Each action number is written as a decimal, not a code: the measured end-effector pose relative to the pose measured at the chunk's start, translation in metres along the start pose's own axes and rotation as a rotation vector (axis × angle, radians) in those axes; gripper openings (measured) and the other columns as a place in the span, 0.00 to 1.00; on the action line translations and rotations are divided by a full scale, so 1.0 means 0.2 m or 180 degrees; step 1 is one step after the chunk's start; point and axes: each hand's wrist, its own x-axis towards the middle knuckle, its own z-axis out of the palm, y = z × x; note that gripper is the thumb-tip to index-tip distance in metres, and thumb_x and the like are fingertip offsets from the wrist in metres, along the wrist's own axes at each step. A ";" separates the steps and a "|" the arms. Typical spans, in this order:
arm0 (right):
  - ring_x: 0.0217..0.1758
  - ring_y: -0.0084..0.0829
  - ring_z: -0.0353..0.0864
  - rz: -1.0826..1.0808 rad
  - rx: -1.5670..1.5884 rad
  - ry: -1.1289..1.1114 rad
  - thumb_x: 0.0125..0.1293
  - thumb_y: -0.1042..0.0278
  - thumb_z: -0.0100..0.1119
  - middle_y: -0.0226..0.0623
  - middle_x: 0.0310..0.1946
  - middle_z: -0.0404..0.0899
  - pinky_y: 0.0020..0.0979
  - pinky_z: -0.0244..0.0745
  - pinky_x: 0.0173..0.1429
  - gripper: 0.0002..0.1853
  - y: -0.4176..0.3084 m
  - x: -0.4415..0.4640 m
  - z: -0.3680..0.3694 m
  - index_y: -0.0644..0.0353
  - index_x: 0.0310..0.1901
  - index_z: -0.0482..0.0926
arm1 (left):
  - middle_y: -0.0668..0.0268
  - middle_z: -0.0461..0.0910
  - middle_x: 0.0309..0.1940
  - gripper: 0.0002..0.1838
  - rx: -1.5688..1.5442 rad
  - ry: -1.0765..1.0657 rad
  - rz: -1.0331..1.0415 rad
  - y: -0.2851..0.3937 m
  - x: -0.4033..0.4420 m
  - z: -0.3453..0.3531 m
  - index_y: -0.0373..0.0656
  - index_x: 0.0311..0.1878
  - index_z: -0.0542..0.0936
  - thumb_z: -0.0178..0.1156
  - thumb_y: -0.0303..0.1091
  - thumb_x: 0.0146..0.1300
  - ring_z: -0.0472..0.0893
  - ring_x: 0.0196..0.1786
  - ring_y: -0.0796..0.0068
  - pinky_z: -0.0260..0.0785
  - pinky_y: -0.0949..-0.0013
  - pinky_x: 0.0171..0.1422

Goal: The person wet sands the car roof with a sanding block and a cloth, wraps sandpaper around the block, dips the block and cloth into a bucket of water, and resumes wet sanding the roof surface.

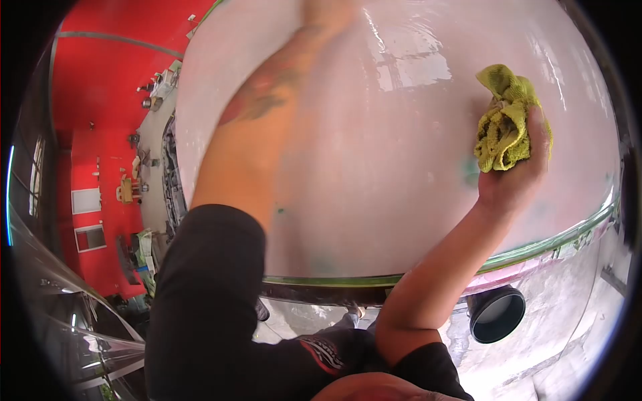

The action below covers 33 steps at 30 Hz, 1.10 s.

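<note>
A crumpled yellow-green cloth (506,127) is in my right hand (518,180), with the fingers closed around it. That hand rests at the right side of a large curved panel (374,180), pale pinkish-white and glossy with wet-looking streaks, which looks like part of a car body. Across the panel's left side stretches my left arm, tattooed on the forearm. My left hand (334,10) is at the top edge of the view, smeared by motion and mostly cut off, so its fingers and anything in them are hidden.
Green edging (334,281) runs along the panel's near rim. A black bucket (498,317) stands on the wet floor (535,347) below it at right. To the left are a red wall (107,87), a cluttered bench (157,120) and clear plastic sheeting (87,314).
</note>
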 end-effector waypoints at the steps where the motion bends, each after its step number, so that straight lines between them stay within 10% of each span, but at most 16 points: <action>1: 0.41 0.32 0.84 0.0035 0.0139 0.0000 0.67 0.64 0.64 0.43 0.42 0.83 0.30 0.80 0.44 0.19 -0.01 0.01 -0.01 0.70 0.53 0.80 | 0.57 0.88 0.48 0.20 0.0370 -0.0303 -0.0322 -0.37 -0.05 0.00 0.52 0.56 0.87 0.58 0.35 0.60 0.85 0.53 0.54 0.77 0.54 0.57; 5: 0.39 0.30 0.83 -0.0035 0.0398 0.0106 0.67 0.65 0.64 0.40 0.39 0.82 0.29 0.78 0.42 0.18 -0.02 0.00 0.00 0.71 0.52 0.80 | 0.54 0.86 0.53 0.23 0.1009 -0.0258 -0.1666 -1.55 -0.77 -0.58 0.51 0.62 0.84 0.57 0.37 0.63 0.85 0.57 0.55 0.75 0.56 0.63; 6: 0.37 0.29 0.82 -0.0030 0.0452 0.0018 0.67 0.65 0.65 0.39 0.37 0.81 0.28 0.78 0.40 0.18 -0.01 0.01 0.00 0.71 0.51 0.79 | 0.53 0.86 0.53 0.24 0.1265 -0.0319 -0.2718 -1.52 -0.84 -0.66 0.46 0.60 0.84 0.58 0.41 0.62 0.85 0.57 0.54 0.76 0.55 0.63; 9: 0.35 0.29 0.82 -0.0141 0.0187 0.0028 0.66 0.66 0.65 0.40 0.36 0.82 0.28 0.78 0.38 0.17 0.01 0.00 0.02 0.71 0.51 0.80 | 0.52 0.87 0.47 0.25 0.0526 -0.0227 -0.2703 -1.56 -0.57 -0.46 0.48 0.61 0.83 0.59 0.45 0.61 0.86 0.53 0.54 0.76 0.55 0.59; 16: 0.36 0.30 0.83 -0.0167 -0.0146 -0.0030 0.66 0.66 0.65 0.42 0.38 0.82 0.29 0.79 0.39 0.18 0.00 -0.02 0.05 0.71 0.52 0.80 | 0.57 0.86 0.51 0.16 0.0219 -0.0346 0.0142 0.44 0.13 0.12 0.55 0.54 0.84 0.56 0.38 0.65 0.82 0.56 0.50 0.72 0.50 0.63; 19: 0.38 0.31 0.83 -0.0172 -0.0366 -0.0075 0.66 0.65 0.65 0.42 0.39 0.82 0.29 0.79 0.40 0.18 0.00 -0.02 0.05 0.70 0.52 0.80 | 0.55 0.86 0.49 0.16 -0.0297 0.0114 0.0714 0.15 0.01 0.03 0.54 0.53 0.84 0.56 0.39 0.64 0.82 0.56 0.47 0.72 0.49 0.63; 25: 0.37 0.30 0.83 -0.0065 0.0102 0.0069 0.64 0.67 0.67 0.40 0.37 0.82 0.28 0.78 0.39 0.18 -0.01 -0.01 0.01 0.71 0.51 0.80 | 0.57 0.85 0.57 0.24 0.0763 -0.0185 -0.1222 -1.55 -0.84 -0.56 0.50 0.65 0.81 0.56 0.36 0.65 0.83 0.61 0.57 0.72 0.63 0.69; 30: 0.34 0.29 0.83 -0.0180 0.0298 0.0018 0.63 0.68 0.67 0.40 0.35 0.82 0.27 0.78 0.38 0.17 -0.01 -0.01 0.03 0.72 0.49 0.81 | 0.52 0.87 0.48 0.27 0.1436 -0.0569 -0.2419 -1.42 -0.53 -0.38 0.45 0.58 0.84 0.59 0.49 0.59 0.87 0.50 0.49 0.79 0.50 0.53; 33: 0.47 0.37 0.85 -0.0147 -0.0038 -0.0145 0.69 0.62 0.63 0.45 0.46 0.83 0.34 0.81 0.49 0.22 -0.01 -0.01 0.00 0.72 0.56 0.79 | 0.53 0.86 0.48 0.19 0.0942 -0.0428 -0.1324 -0.41 -0.01 -0.07 0.49 0.55 0.84 0.57 0.41 0.62 0.84 0.54 0.46 0.75 0.50 0.59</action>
